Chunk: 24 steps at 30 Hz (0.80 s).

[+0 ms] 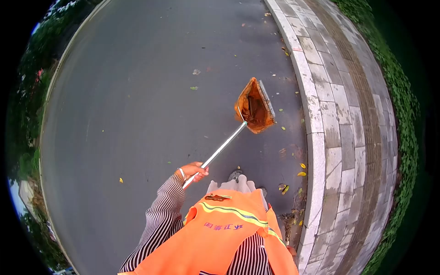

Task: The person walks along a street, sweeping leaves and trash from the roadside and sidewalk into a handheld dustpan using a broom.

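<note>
Over grey asphalt [137,105], the left hand [193,171] clenches 1 pole [224,145], likely so the orange bag [263,124] gapes forward; the right hand [291,250] shows too little to tell its grip.

From my view, my left arm [165,208] reaches out from the near left, bent at the elbow, with the forearm angled toward the far side. My left wrist [182,173] points inward to the right, and the fingers [200,176] of my left hand [195,171] are curled in a closed grip. My right hand [292,250] is low at the near right, mostly hidden; I cannot make out its pose.
</note>
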Each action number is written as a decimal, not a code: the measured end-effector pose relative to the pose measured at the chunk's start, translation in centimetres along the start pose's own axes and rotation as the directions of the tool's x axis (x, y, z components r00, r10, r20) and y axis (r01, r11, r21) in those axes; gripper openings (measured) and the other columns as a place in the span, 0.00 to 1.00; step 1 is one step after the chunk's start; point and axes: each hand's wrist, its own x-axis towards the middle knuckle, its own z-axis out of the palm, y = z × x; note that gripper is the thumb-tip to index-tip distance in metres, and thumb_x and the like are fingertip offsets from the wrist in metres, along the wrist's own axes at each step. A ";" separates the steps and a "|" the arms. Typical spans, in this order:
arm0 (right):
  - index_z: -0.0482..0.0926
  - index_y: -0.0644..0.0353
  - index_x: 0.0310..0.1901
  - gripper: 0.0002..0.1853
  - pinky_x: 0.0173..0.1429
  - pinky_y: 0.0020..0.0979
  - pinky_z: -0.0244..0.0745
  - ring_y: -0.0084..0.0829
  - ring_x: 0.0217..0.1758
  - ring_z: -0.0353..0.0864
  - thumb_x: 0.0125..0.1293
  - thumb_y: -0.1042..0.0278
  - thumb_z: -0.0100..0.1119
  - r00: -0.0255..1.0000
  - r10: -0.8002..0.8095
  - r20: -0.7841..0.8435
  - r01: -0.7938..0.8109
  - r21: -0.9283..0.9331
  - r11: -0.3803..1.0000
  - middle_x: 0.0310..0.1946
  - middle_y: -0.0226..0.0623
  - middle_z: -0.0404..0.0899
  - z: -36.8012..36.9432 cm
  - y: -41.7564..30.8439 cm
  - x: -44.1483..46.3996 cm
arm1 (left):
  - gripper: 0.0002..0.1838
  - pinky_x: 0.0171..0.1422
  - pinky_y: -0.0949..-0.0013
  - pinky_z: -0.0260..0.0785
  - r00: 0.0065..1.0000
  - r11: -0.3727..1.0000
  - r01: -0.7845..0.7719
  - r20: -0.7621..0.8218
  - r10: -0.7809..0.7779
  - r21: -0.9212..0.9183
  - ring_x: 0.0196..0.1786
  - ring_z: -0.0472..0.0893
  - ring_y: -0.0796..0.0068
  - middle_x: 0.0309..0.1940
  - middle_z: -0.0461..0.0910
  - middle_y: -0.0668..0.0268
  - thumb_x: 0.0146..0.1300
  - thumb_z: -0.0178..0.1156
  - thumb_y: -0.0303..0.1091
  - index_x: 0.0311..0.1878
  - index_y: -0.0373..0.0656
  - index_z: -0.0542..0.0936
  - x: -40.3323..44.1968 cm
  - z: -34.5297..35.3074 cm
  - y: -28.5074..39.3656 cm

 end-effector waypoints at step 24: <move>0.66 0.66 0.35 0.09 0.14 0.21 0.61 0.21 0.15 0.63 0.63 0.68 0.44 0.915 -0.209 -0.346 0.401 0.844 0.357 0.20 0.33 0.67 -10.5 0.1 8.0 | 0.13 0.15 0.81 0.52 0.684 0.777 0.629 -0.491 -0.539 0.023 0.12 0.58 0.87 0.09 0.57 0.79 0.53 0.54 0.29 0.19 0.49 0.62 6.3 4.3 3.7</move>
